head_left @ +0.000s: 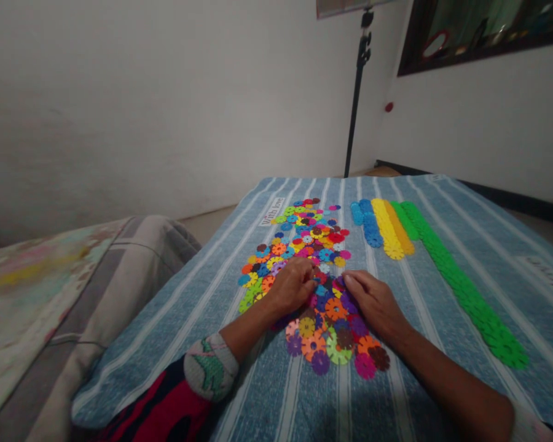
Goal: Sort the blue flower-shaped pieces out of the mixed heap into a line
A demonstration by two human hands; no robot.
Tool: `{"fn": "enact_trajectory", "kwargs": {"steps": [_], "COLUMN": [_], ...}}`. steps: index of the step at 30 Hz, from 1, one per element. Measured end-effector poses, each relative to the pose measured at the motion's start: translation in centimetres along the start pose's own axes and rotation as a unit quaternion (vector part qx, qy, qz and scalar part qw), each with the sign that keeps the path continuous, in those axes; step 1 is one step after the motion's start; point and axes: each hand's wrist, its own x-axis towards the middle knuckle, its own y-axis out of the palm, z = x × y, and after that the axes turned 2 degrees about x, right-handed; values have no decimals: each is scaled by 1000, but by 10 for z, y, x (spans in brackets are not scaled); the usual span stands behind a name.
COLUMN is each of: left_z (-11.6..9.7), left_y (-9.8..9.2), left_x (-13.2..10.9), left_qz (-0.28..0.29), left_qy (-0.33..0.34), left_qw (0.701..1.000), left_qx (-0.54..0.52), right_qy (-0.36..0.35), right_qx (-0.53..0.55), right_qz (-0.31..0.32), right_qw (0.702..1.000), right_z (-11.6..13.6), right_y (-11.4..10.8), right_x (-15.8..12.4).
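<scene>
A loose heap of small flat plastic snowflake discs (311, 242) in many colours lies on a blue striped cloth (442, 184). My left hand (291, 287) rests on the heap's middle with fingers curled down among the discs; what it pinches, if anything, is hidden. My right hand (373, 302) lies palm down beside it, fingers close together, touching the discs near the heap's right edge. To the right lie sorted rows of discs: blue (366, 222), yellow (386, 230), orange (400, 232) and a long green row (465, 291).
The cloth covers a raised flat surface. A folded grey blanket (120, 276) and a patterned sheet (23, 288) lie to the left. A black stand pole (357, 92) rises by the white wall behind. A dark-framed window (483, 31) is at the upper right.
</scene>
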Motion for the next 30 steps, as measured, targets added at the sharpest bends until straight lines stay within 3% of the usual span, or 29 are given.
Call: {"fn": "enact_trajectory", "kwargs": {"steps": [6,11,15,22,30], "left_z": [15,23,31,49,61], "left_y": [-5,-7,-6,-9,-15], "left_x": [1,0,-3,-7,-7], "left_qz": [-26,-40,-66,-108,-131], "left_qy": [-17,1,27,29,-30], "left_qw": [999,998,995,990,988], "left_qx": [40,48,70,83,81], "right_qy": [-87,-184,-204,-190,-174], "right_qx": [-65,-140,-202,-278,-327], "right_qz": [68,166,220,170,109], "right_qw": [992,959,932,926,922], "right_z": [-5,-7,-3,0,-6], "right_y": [1,-4,-1,23,56], "right_x": [-5,-14,-26,-16,71]}}
